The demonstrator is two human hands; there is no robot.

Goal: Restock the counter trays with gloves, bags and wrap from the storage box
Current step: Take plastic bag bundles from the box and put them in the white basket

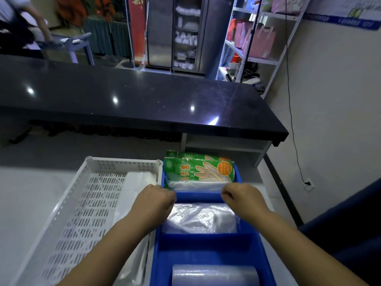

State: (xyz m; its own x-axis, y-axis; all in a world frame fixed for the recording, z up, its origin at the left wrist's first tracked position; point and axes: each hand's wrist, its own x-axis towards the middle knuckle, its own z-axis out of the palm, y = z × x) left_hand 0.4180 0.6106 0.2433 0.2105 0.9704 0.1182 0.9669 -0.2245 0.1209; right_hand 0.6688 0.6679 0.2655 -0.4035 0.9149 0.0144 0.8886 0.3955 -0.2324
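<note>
A blue divided tray (198,196) stands on the white counter. Its far compartment holds green glove packs (199,169) lying on a clear packet (195,185). Clear plastic bags (201,217) fill the middle compartment, and a roll of wrap (214,275) lies in the near one. My left hand (156,201) has curled fingers at the clear packet's left near corner. At the right near corner, my right hand (241,198) pinches the same packet. The fingertips are partly hidden.
A white perforated basket (86,203) sits left of the blue tray, with white bags (136,193) along its right side. A black counter (144,96) runs across behind. Beyond it stand shelves (253,38), and a person (18,23) is at the far left.
</note>
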